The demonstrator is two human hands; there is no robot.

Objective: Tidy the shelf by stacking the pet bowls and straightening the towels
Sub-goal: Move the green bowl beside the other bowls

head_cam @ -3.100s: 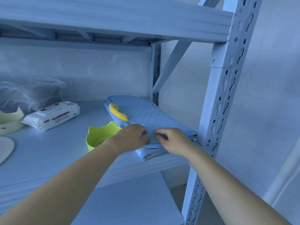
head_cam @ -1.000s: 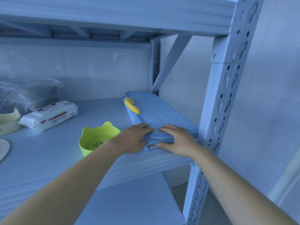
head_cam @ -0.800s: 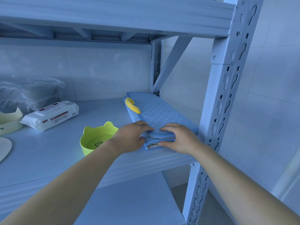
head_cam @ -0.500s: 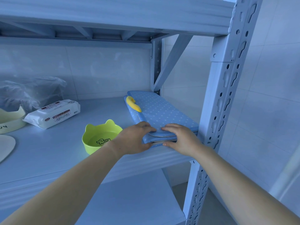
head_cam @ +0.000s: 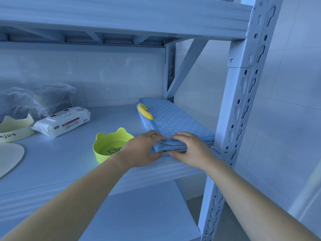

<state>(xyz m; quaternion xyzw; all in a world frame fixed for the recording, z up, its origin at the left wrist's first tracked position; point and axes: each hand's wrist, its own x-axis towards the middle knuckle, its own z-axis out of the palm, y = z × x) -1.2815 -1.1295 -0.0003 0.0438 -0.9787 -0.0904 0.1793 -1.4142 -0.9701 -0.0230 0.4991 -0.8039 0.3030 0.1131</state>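
Two bare hands hold the near end of a folded towel [head_cam: 173, 117], blue with pale dots, on the right end of a shelf [head_cam: 60, 159]. The left hand [head_cam: 142, 150] pinches the towel's near left corner, fingers on top and thumb at the front edge. The right hand [head_cam: 192, 150] grips just beside it in the same way, fingers curled over the top fold.

Three seconds ago the towel lay skewed, its left side close to the green bowl [head_cam: 111, 145]. It now sits further right and straighter, with a strip of bare shelf between it and the bowl. Over the last half second it has barely moved.

The towel's right side runs close along the upright post [head_cam: 243, 110], and its near end lies just behind the shelf's front lip. A yellow tab [head_cam: 145, 113] sticks out on its far left side.

The green bowl stands upright, near the front, left of the left hand. Further left are a pack of wipes [head_cam: 64, 121], a cream bowl [head_cam: 15, 129] and a plastic bag [head_cam: 34, 98] behind them. Bare shelf lies between the green bowl and the wipes.
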